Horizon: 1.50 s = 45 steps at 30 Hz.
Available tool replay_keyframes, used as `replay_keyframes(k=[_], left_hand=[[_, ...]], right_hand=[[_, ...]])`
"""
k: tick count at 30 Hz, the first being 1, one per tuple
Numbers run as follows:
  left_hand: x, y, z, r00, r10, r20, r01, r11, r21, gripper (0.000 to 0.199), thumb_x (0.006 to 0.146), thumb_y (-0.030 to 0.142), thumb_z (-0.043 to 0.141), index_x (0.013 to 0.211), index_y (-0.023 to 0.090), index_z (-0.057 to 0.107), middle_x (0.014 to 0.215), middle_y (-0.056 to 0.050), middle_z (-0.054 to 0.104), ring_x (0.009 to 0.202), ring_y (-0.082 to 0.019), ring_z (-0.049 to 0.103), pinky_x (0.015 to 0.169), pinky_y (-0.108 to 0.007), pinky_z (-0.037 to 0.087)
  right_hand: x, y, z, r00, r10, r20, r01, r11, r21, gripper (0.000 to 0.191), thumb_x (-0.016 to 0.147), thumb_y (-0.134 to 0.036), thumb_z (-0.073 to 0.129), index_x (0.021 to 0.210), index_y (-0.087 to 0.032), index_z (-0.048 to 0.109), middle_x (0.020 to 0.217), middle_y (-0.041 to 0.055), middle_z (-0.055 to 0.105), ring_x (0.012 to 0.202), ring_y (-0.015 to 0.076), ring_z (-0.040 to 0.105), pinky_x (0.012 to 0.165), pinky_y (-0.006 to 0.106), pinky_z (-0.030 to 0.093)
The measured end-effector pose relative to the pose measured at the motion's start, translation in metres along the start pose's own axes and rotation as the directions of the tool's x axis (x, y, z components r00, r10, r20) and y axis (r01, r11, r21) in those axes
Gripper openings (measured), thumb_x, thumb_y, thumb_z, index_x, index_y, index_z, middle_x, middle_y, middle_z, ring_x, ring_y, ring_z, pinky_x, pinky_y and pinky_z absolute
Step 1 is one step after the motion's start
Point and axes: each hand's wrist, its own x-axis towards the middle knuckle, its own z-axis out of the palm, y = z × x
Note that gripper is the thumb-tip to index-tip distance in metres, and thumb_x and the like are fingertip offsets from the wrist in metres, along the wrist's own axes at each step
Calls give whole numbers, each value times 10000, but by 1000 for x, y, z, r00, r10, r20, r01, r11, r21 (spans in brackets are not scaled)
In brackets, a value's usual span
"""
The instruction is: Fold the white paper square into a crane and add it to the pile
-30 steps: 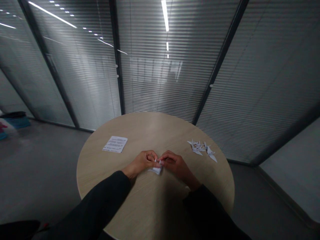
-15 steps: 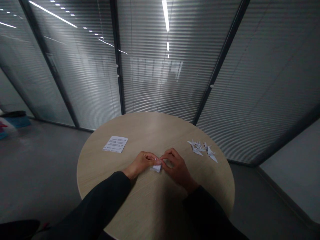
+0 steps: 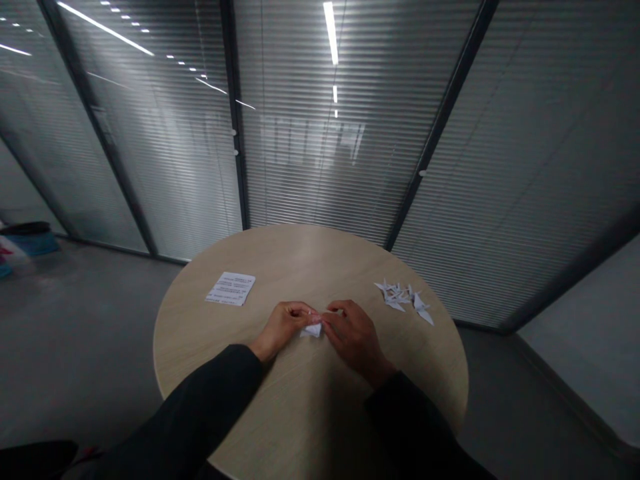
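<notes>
The left hand [image 3: 285,327] and right hand [image 3: 355,337] are together, their fingertips pinching a small folded paper [image 3: 313,331] near the middle of the counter [image 3: 200,347]; a firm, even pinch suits paper this small. It shows white, creased points, partly hidden. Paper birds [image 3: 403,300] lie at two o'clock, a printed sheet [image 3: 230,289] at ten.

A: What kind of room is this?
B: A gray floor [image 3: 85,347], and a round table [image 3: 200,340] with a pale wood top, standing before glass walls [image 3: 150,147] held by dark frames [image 3: 233,113].
A: Can you see through the glass?
B: No, slatted blinds [image 3: 310,180] cover it, and long ceiling lights [image 3: 330,33] reflect there.
A: Anything on the floor?
B: Far left, by the glass, what looks like a blue bag [image 3: 33,245], with something dark [image 3: 20,228] on top.
</notes>
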Motion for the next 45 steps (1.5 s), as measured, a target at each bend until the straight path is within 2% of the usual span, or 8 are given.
replay_keyframes(k=[6,11,16,23,30,36,45], left_hand=[[-3,4,0,998,57,-21,-57,998,-15,362,593,473,803,682,138,700,622,-12,622,583,-116,508,582,-252,372],[-4,8,0,997,80,-3,-80,997,-7,353,639,478,772,693,141,683,628,-4,593,592,-114,488,584,-251,353],[-2,6,-2,994,107,-7,-107,994,34,350,668,477,738,715,134,682,652,-16,604,617,-130,501,605,-261,358],[-5,4,-2,974,228,-8,-215,931,295,268,792,406,616,749,149,678,701,-26,635,681,-158,531,642,-267,384],[-8,7,-2,950,309,50,-300,851,431,239,849,356,561,779,156,672,763,-43,662,747,-178,582,706,-274,423],[-9,11,-2,943,309,121,-329,827,456,237,865,341,540,757,158,644,737,-32,627,728,-168,567,697,-270,423],[-8,10,-2,961,245,128,-276,882,381,256,848,387,546,764,159,624,724,-16,593,678,-146,516,636,-257,388]], right_hand=[[-1,0,5,996,76,-42,-68,984,165,184,911,-212,521,949,-221,702,929,84,652,834,184,611,720,318,516],[2,-5,6,967,251,-31,-225,909,352,150,908,-246,542,914,-221,690,852,56,643,800,175,613,731,307,507],[3,-5,7,936,353,-9,-324,868,377,134,902,-257,528,824,-207,625,811,32,613,750,162,576,697,281,463],[1,-4,15,926,349,143,-377,834,403,164,920,-263,473,806,-203,575,789,14,563,730,153,550,684,270,434],[1,-1,16,921,354,161,-388,821,418,134,898,-251,519,803,-205,602,790,15,579,718,155,551,687,276,430],[5,-2,8,950,283,128,-311,848,429,115,876,-198,526,792,-207,604,782,14,575,747,160,551,698,275,430],[4,0,7,972,193,136,-230,900,371,153,922,-224,462,827,-218,582,861,41,572,861,194,540,792,323,424]])
